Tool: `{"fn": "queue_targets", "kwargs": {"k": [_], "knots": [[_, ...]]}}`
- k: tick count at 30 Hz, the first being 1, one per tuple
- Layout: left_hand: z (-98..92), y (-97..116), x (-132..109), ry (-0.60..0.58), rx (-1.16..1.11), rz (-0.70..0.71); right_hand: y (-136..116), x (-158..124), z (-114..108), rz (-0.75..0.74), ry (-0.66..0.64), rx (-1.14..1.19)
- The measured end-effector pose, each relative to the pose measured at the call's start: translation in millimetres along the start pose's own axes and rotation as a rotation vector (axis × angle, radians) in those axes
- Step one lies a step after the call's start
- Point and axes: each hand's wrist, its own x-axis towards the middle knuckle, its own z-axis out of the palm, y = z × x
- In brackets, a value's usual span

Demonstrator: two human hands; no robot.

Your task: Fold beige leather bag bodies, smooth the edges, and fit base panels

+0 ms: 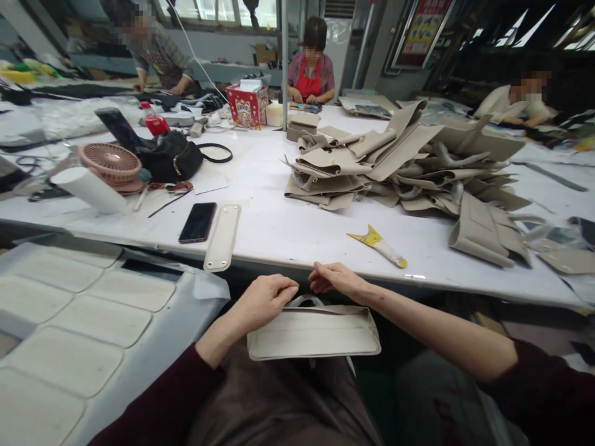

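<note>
A cream and beige handbag rests on my lap, with its pale wide panel facing up and a curved light handle at its far edge. My left hand is over the bag's far left corner, thumb and fingers pressed together. Whatever may be between them is hidden. Just above the bag's far edge, my right hand has loosely bent fingers slightly apart, and I see nothing in it. A cream strip-shaped panel with metal studs lies at the table edge beyond my left hand, beside a black phone.
Cream rounded panels lie in rows on a lower surface at left. A taupe pile of bag pieces covers the table's right. Nearer lies a yellow-and-white tool. A pink fan and black pouch stand left. Several people work beyond.
</note>
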Motion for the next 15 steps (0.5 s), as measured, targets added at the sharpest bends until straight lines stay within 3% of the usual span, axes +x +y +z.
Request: {"fn": "queue_targets", "kwargs": {"k": [6, 12, 15], "knots": [[-8.0, -38, -1, -0.001, -0.22, -0.14, 7, -5, -13, 0.058, -0.034, -0.126], [11.7, -95, -1, -0.054, -0.549, -0.539, -1, -12, -22, -0.006, -0.063, -0.207], [18.1, -98, -2, -0.03, -0.608, -0.485, -8, -41, -38, -0.15, -0.083, -0.383]]}}
